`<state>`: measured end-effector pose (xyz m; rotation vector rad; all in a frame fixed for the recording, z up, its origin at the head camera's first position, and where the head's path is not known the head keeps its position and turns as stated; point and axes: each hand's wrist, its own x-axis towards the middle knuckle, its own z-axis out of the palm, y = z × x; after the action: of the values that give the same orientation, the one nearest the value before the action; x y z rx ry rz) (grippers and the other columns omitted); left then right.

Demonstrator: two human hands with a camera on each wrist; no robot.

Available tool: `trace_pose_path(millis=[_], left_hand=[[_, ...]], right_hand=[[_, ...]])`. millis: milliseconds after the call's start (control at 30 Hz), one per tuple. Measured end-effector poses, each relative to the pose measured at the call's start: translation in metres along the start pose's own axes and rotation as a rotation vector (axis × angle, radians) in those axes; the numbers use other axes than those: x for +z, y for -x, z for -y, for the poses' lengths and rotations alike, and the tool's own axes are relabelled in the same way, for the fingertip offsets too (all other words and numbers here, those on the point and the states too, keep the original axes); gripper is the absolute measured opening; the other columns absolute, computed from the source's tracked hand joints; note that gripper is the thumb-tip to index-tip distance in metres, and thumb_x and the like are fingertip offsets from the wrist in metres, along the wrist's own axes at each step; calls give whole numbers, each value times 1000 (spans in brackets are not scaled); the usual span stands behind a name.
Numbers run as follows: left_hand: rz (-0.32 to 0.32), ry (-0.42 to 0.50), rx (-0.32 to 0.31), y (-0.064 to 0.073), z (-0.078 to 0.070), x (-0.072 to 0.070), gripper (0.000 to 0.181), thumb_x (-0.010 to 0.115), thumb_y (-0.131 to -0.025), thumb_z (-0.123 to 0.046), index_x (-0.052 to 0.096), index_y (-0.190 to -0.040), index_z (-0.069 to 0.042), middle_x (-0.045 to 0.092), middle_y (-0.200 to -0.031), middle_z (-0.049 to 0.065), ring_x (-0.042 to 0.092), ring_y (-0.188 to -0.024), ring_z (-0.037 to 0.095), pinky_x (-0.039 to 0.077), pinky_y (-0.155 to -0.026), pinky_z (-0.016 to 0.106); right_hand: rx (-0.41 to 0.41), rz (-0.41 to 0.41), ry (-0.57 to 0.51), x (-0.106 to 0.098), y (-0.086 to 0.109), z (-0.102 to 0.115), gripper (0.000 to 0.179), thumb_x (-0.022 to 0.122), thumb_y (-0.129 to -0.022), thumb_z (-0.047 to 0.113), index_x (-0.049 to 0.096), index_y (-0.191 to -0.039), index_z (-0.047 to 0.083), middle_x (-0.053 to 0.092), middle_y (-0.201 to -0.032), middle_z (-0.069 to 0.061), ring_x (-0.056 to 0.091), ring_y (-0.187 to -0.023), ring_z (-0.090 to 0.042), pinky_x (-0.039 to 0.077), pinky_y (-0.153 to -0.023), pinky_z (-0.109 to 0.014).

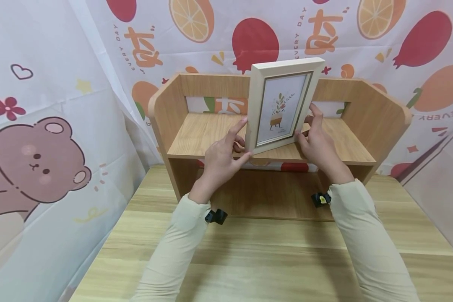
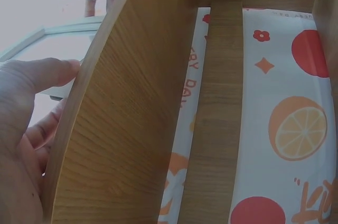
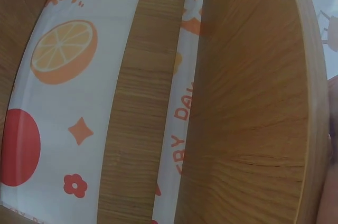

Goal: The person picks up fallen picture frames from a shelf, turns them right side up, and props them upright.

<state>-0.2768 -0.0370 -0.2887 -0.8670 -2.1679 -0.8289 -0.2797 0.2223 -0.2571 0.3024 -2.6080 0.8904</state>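
Observation:
A cream picture frame (image 1: 257, 105) with a plant print stands tilted on the upper board of a wooden desktop shelf (image 1: 207, 130), its face turned partly sideways. My left hand (image 1: 222, 157) holds its lower left side, index finger along the side and thumb at the bottom corner. On the opposite side, my right hand (image 1: 317, 142) grips the lower right edge between thumb and fingers. In the left wrist view the left thumb (image 2: 53, 73) lies right at the shelf board's front edge, with part of the picture frame (image 2: 31, 39) beyond it. The right wrist view barely catches the right hand.
The shelf stands at the back of a wood-grain table (image 1: 264, 260), with raised side panels (image 1: 385, 105) and an open lower compartment (image 1: 264, 188). Fruit-print cloth (image 1: 219, 21) hangs behind it, and a bear-print cloth (image 1: 41, 159) hangs on the left.

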Motion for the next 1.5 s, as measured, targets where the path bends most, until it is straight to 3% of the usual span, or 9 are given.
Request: trace_pose_path(millis=[333,733,967,1100,1267,1500], left_hand=[[-41,15,34,1,-1,6,79,80,-79,-20,34,-144,-19,67,-88,5,66,-71,16,47,-56,31],[-77,-14,38,1,-4,7,79,80,-78,-19,36,-144,-20,67,-87,3,63,-69,15,41,-53,29],[-76,-22,33,2,-2,9,80,80,-79,-21,35,-145,-22,67,-87,2,63,-69,14,41,-54,28],[-80,-28,32,2,-2,10,80,80,-79,-21,35,-145,-22,67,-87,2,63,-70,14,41,-53,28],[-82,-38,27,3,-1,10,80,80,-79,-22,35,-145,-22,67,-87,2,62,-70,14,41,-54,28],[-85,-45,34,3,-2,10,80,80,-78,-22,36,-145,-21,67,-86,2,63,-69,15,40,-54,29]], right_hand=[[-11,0,-11,0,-5,0,71,45,-100,12,-7,-148,21,47,-138,-23,59,-101,-38,47,-78,-46],[0,3,-3,0,-8,1,72,45,-100,12,-7,-149,21,45,-135,-24,60,-105,-39,48,-82,-51],[12,37,-21,-3,-6,0,80,51,-98,14,-8,-151,24,41,-136,-22,58,-104,-36,49,-91,-52],[-3,41,26,-11,-3,3,79,51,-98,16,-5,-153,20,42,-137,-21,59,-101,-35,52,-86,-50],[-75,-53,145,-26,3,20,69,50,-98,18,9,-153,15,49,-132,-20,62,-97,-36,52,-75,-48],[-236,-252,263,-42,14,58,62,54,-98,25,25,-150,12,59,-119,-16,67,-91,-33,51,-63,-45]])
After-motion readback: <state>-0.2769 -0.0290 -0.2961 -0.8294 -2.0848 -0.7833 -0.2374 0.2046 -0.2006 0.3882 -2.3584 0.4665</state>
